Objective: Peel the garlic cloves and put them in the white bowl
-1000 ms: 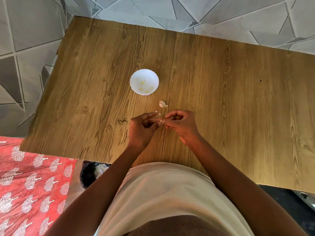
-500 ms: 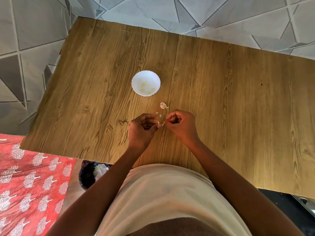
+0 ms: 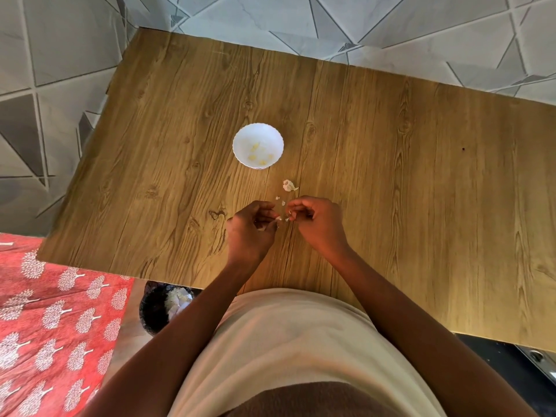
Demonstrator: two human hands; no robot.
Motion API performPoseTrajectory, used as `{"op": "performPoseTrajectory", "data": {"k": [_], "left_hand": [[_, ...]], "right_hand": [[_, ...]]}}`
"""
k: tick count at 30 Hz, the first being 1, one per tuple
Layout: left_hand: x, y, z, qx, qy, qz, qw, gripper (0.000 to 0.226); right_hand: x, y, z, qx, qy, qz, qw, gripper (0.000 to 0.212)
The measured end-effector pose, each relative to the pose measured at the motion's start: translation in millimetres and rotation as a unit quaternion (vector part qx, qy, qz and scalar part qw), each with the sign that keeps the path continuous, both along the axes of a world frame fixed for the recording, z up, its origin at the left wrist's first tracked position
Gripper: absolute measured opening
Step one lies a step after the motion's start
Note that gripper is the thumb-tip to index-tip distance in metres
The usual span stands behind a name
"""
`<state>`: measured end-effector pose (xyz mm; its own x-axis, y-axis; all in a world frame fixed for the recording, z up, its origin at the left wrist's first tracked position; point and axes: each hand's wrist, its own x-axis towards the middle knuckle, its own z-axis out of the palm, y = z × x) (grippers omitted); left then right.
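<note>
Task partly done: several peeled, yellowish cloves [image 3: 258, 154] already inside the white bowl [image 3: 240, 136], standing on the bench [image 3: 421, 176] beyond the hands. One more garlic piece [image 3: 288, 185], with skin still attached, lying on the bench between bowl and hands, near the right hand and not yet taken up. A few small skin flakes [image 3: 280, 200] scattered just beside it. Judged to be mid-peel on the current clove [image 3: 278, 218], with that clove and at least the waiting piece still to go into the bowl.

Left hand [image 3: 251, 230]: fingers curled, grip nearly closed, pinching the small pale clove at the fingertips. Right hand [image 3: 317, 224]: fingers likewise curled in a tight pinch, holding a pale scrap [image 3: 289, 212], probably skin being pulled away from the clove; too small to say for certain. Hands close together but apart, just above the bench surface, with only a narrow gap between the two grips.

Dark bin [image 3: 156, 311] with white scraps visible on the floor below the near bench edge
</note>
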<state>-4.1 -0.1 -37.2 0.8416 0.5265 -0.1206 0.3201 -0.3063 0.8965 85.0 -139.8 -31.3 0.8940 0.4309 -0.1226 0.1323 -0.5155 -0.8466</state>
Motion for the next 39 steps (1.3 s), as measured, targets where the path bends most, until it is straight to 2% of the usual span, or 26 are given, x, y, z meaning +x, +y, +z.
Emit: {"op": "performPoseTrajectory", "data": {"k": [4, 7, 13, 18, 24, 33, 36, 39], "left_hand": [[2.0, -2.6, 1.7, 0.016, -0.012, 0.004, 1.0, 0.035], [2.1, -3.2, 3.5, 0.031, -0.02, 0.002, 0.999, 0.035], [1.2, -5.9, 6.4, 0.061, -0.045, -0.006, 0.997, 0.033], [0.5, -7.9, 7.5, 0.083, -0.064, -0.015, 0.994, 0.032], [0.1, -6.2, 5.1, 0.081, -0.064, -0.009, 0.995, 0.032], [-3.9, -1.0, -2.4, 0.119, -0.075, -0.036, 0.989, 0.032], [-4.1, 2.9, -2.0, 0.073, -0.063, -0.027, 0.995, 0.031], [-0.8, 8.1, 0.9, -0.035, -0.036, -0.003, 0.999, 0.03]], "right_hand": [[-1.8, -0.4, 1.0, 0.002, -0.017, 0.007, 1.0, 0.03], [-2.1, -0.2, 1.4, 0.015, -0.019, -0.003, 1.0, 0.022], [-5.2, 3.2, 1.4, 0.04, 0.044, -0.025, 0.998, 0.018], [-6.3, 4.1, 2.0, 0.047, 0.054, -0.05, 0.996, 0.015], [-5.8, 3.7, 4.5, 0.058, 0.111, -0.042, 0.991, 0.014], [-8.6, 0.9, 8.6, 0.062, 0.104, -0.025, 0.992, 0.018], [-8.5, 0.6, 8.7, 0.114, 0.154, -0.048, 0.98, 0.017], [-7.1, 0.3, 10.0, 0.178, 0.253, -0.095, 0.946, 0.02]]}}
